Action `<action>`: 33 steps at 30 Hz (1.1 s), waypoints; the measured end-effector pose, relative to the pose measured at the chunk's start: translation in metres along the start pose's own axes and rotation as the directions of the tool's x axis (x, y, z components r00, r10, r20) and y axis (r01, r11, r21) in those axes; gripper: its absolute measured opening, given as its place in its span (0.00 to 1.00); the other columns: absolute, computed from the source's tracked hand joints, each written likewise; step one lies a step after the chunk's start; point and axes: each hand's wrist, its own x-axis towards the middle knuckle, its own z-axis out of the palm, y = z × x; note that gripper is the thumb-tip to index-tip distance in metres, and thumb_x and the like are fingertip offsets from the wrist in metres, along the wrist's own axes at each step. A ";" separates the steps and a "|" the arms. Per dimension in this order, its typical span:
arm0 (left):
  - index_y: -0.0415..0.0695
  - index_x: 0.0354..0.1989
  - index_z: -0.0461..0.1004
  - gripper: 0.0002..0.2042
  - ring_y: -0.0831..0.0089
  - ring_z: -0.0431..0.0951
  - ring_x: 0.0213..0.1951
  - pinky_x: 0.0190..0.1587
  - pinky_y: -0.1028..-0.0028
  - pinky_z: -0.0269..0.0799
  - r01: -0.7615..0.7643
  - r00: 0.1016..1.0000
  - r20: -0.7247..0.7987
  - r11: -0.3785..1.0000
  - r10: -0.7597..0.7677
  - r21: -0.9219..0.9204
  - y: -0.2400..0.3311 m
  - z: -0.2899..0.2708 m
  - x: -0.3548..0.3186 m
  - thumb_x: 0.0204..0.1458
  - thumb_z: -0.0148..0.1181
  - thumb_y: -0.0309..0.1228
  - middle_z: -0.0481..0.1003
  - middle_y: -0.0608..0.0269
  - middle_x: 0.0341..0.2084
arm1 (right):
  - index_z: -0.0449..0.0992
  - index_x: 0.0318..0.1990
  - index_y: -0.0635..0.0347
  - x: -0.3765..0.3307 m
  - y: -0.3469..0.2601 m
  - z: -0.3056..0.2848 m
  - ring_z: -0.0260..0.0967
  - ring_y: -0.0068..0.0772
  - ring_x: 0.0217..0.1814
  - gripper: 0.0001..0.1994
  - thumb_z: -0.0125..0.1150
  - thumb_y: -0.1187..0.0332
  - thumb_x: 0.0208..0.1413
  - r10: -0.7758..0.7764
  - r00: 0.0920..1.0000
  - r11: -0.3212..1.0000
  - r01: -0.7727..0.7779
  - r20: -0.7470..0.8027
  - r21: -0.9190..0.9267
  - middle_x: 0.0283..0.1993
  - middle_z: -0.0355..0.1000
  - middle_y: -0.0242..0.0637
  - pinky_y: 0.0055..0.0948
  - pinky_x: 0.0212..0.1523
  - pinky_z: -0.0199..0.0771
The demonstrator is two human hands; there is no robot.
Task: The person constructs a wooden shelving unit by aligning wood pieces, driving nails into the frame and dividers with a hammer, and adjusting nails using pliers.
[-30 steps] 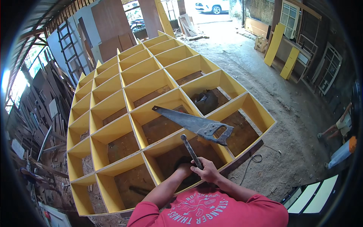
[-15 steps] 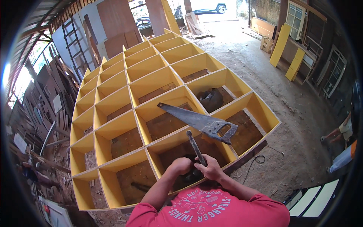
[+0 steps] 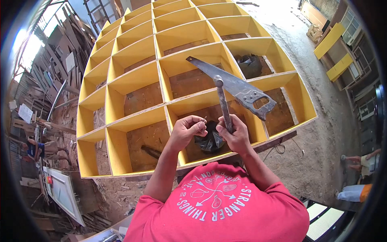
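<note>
workshop: earth floor (image 3: 304,82) out to the right, scrap boards (image 3: 60,56) leaning along the left side.
hammer-like tool (image 3: 223,103): in the right hand (image 3: 237,135), over the near edge of the yellow grid frame (image 3: 181,35); its long axis runs away from the person, leaning a little to the left toward the knobbed end, which points ahead of both hands.
tool against left hand (image 3: 186,130): it lies to that hand's right, across a narrow gap; the right hand is the nearer one, being wrapped round the lower end.
look: dark, worn, slim shaft with a rounded knob, dull like old metal; what sits inside the fist is hidden.
thin piece (image 3: 204,121): pinched between left thumb and fingers, just left of the tool; too small to tell what it is.
hands: apart from each other, each closed on its own item.
saw (image 3: 238,88): resting across the partitions beyond the hands, its handle to the right; the tool overlaps it from this view, whether they touch i cannot tell.
black plastic bag (image 3: 209,143): in the compartment beneath the hands.
dark bar (image 3: 151,152): lying in the next compartment left.
yellow boards (image 3: 328,40): propped by the right wall.
</note>
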 end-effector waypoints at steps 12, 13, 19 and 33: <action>0.36 0.54 0.76 0.12 0.74 0.84 0.40 0.46 0.71 0.83 0.122 0.984 0.136 0.991 -0.115 -0.049 -0.009 0.013 0.000 0.69 0.59 0.31 0.81 0.61 0.40 | 0.75 0.50 0.63 0.020 -0.021 0.012 0.71 0.14 0.34 0.12 0.69 0.76 0.61 -0.174 0.985 0.983 0.174 0.013 -0.059 0.35 0.78 0.29 0.21 0.38 0.74; 0.37 0.57 0.74 0.13 0.73 0.84 0.41 0.48 0.69 0.83 0.182 0.967 0.213 0.968 -0.143 -0.176 -0.016 0.010 0.000 0.69 0.57 0.30 0.80 0.60 0.41 | 0.74 0.50 0.62 0.018 -0.020 0.010 0.71 0.14 0.34 0.12 0.68 0.76 0.61 -0.118 0.993 0.993 0.119 0.010 -0.024 0.35 0.78 0.29 0.21 0.37 0.74; 0.40 0.55 0.73 0.17 0.69 0.81 0.40 0.48 0.66 0.77 0.239 0.950 0.300 0.817 -0.086 -0.524 -0.042 0.013 0.000 0.65 0.56 0.39 0.79 0.61 0.40 | 0.75 0.50 0.63 0.015 -0.007 0.008 0.73 0.15 0.38 0.12 0.68 0.77 0.61 -0.082 0.996 0.994 0.083 0.021 -0.069 0.36 0.78 0.29 0.21 0.41 0.75; 0.40 0.48 0.77 0.08 0.85 0.69 0.25 0.30 0.80 0.68 -0.080 0.997 -0.051 0.921 0.065 -0.381 -0.039 0.011 -0.020 0.64 0.65 0.28 0.75 0.70 0.31 | 0.74 0.47 0.60 0.007 0.003 0.043 0.66 0.11 0.23 0.10 0.69 0.76 0.63 -0.141 0.990 0.990 0.141 0.023 0.006 0.33 0.75 0.26 0.17 0.22 0.65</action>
